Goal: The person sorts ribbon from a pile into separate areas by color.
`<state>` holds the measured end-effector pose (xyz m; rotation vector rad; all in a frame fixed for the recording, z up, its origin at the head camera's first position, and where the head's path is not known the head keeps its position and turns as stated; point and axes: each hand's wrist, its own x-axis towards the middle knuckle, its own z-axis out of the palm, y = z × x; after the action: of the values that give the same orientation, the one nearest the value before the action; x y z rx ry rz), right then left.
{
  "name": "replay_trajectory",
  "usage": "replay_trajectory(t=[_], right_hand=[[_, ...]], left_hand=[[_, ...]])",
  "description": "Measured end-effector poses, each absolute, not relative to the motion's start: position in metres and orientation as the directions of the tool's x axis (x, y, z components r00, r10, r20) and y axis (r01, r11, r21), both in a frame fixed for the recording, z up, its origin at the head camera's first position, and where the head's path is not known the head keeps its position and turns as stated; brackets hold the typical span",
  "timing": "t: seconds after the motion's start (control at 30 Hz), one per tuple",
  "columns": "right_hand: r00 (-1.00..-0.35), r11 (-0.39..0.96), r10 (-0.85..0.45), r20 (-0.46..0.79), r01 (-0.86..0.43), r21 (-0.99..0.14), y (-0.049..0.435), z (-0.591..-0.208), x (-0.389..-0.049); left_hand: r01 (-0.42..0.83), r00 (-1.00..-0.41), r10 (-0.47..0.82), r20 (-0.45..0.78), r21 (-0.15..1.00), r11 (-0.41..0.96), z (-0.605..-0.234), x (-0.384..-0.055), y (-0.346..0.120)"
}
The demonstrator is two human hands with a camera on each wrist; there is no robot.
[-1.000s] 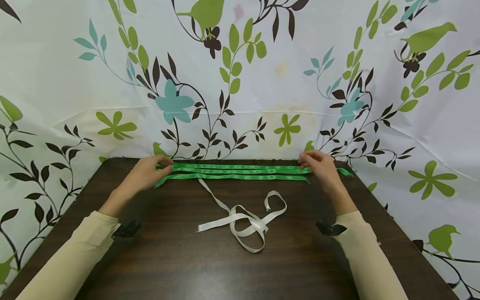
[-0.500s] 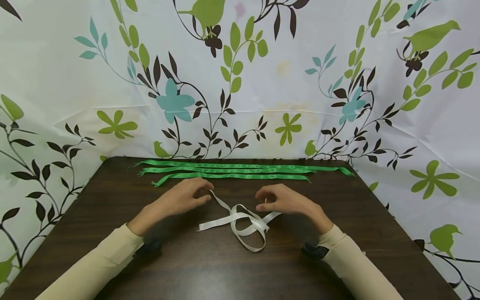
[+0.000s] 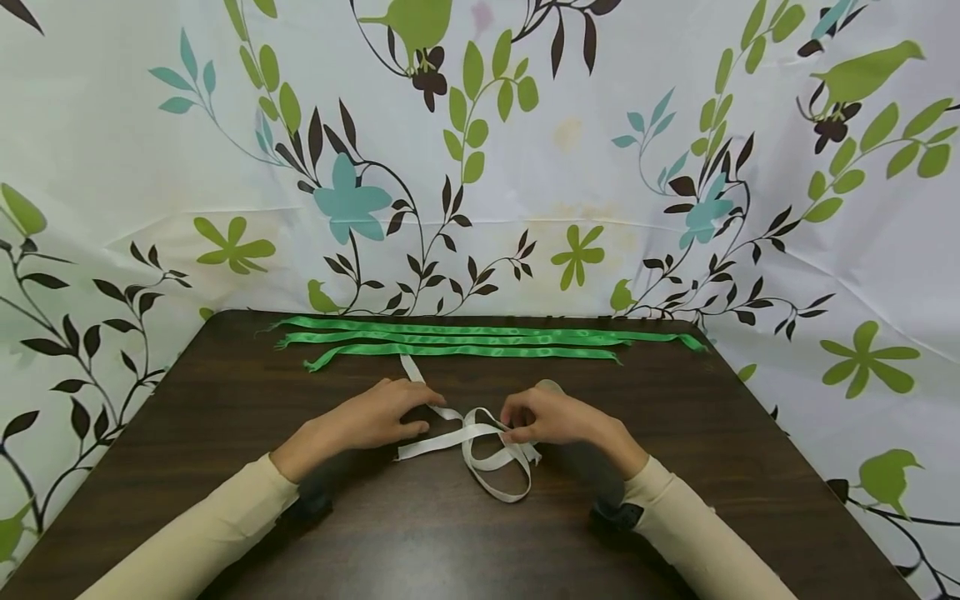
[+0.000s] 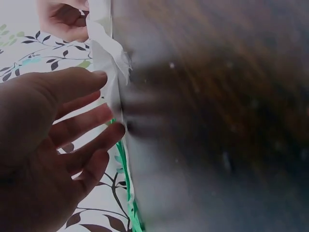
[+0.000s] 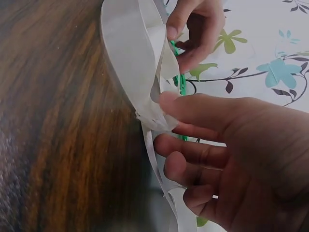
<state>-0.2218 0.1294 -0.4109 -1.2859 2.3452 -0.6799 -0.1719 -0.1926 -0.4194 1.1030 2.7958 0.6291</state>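
A white ribbon [image 3: 487, 496] lies loosely looped and crossed on the dark table. My left hand [image 3: 372, 417] is over its left part, fingers spread and relaxed; in the left wrist view the fingertips of the left hand [image 4: 77, 121] are right at the ribbon [image 4: 110, 43]. At the crossing is my right hand [image 3: 551, 415]. In the right wrist view the right hand [image 5: 227, 140] has its thumb at a frayed ribbon end [image 5: 157, 118], the other fingers loosely bent below. The right hand hides part of the ribbon in the head view.
Three green ribbons [image 3: 480, 352] lie side by side along the far edge of the table [image 3: 450, 550]. One white ribbon end reaches up to the nearest green one. Behind the table hangs a white cloth [image 3: 525, 167] printed with leaves, flowers and birds.
Both hands have left the ends of the green ribbons and come inward and nearer to the white ribbon. The green ribbons lie uncovered, and the white one has hardly shifted.
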Motion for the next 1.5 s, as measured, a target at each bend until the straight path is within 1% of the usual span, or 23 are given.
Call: replay_trajectory(t=[0.13, 0.23, 0.33, 0.5, 0.53, 0.63, 0.7, 0.77, 0.83, 0.93, 1.0, 1.17, 1.27, 1.4, 1.5], right_hand=[[-0.504, 0.475, -0.853, -0.139, -0.637, -0.607, 0.129, -0.411, -0.221], [-0.496, 0.475, -0.855, -0.15, -0.635, -0.609, 0.129, -0.411, -0.222], [-0.49, 0.47, -0.859, -0.147, -0.644, -0.603, 0.13, -0.41, -0.222], [-0.515, 0.471, -0.852, -0.094, -0.673, -0.57, 0.128, -0.407, -0.218], [-0.522, 0.471, -0.849, -0.081, -0.679, -0.563, 0.127, -0.406, -0.217], [-0.525, 0.457, -0.85, -0.042, -0.696, -0.553, 0.125, -0.403, -0.214], [-0.52, 0.443, -0.854, -0.032, -0.693, -0.569, 0.122, -0.4, -0.211], [-0.512, 0.425, -0.858, -0.029, -0.679, -0.599, 0.12, -0.396, -0.208], [-0.503, 0.405, -0.864, -0.027, -0.661, -0.631, 0.118, -0.392, -0.205], [-0.48, 0.359, -0.877, -0.015, -0.635, -0.684, 0.115, -0.389, -0.202], [-0.467, 0.334, -0.884, -0.008, -0.62, -0.71, 0.113, -0.387, -0.199], [-0.457, 0.308, -0.89, -0.002, -0.597, -0.741, 0.11, -0.384, -0.194], [-0.451, 0.299, -0.893, 0.004, -0.599, -0.743, 0.108, -0.381, -0.192], [-0.454, 0.295, -0.891, 0.007, -0.591, -0.751, 0.106, -0.379, -0.19], [-0.466, 0.298, -0.885, 0.004, -0.573, -0.763, 0.106, -0.376, -0.191]], left_hand=[[0.651, -0.716, 0.696, 0.065, 0.422, 0.631, -0.417, -0.171, -0.192], [0.656, -0.707, 0.705, 0.056, 0.424, 0.624, -0.414, -0.168, -0.192], [0.645, -0.709, 0.705, 0.022, 0.427, 0.634, -0.41, -0.165, -0.191], [0.615, -0.705, 0.708, -0.047, 0.457, 0.642, -0.401, -0.159, -0.188], [0.608, -0.702, 0.709, -0.057, 0.471, 0.64, -0.399, -0.158, -0.187], [0.544, -0.688, 0.716, -0.117, 0.571, 0.615, -0.392, -0.153, -0.185], [0.489, -0.684, 0.713, -0.156, 0.627, 0.606, -0.387, -0.15, -0.184], [0.454, -0.69, 0.703, -0.173, 0.653, 0.606, -0.383, -0.149, -0.184], [0.475, -0.713, 0.688, -0.134, 0.629, 0.615, -0.383, -0.149, -0.184], [0.523, -0.751, 0.66, -0.031, 0.581, 0.623, -0.387, -0.151, -0.181], [0.549, -0.758, 0.651, 0.037, 0.574, 0.608, -0.392, -0.151, -0.177], [0.581, -0.734, 0.666, 0.136, 0.634, 0.511, -0.401, -0.151, -0.164], [0.575, -0.73, 0.661, 0.175, 0.681, 0.454, -0.404, -0.15, -0.158], [0.555, -0.752, 0.624, 0.214, 0.717, 0.422, -0.403, -0.147, -0.155], [0.523, -0.774, 0.595, 0.218, 0.75, 0.405, -0.4, -0.146, -0.155]])
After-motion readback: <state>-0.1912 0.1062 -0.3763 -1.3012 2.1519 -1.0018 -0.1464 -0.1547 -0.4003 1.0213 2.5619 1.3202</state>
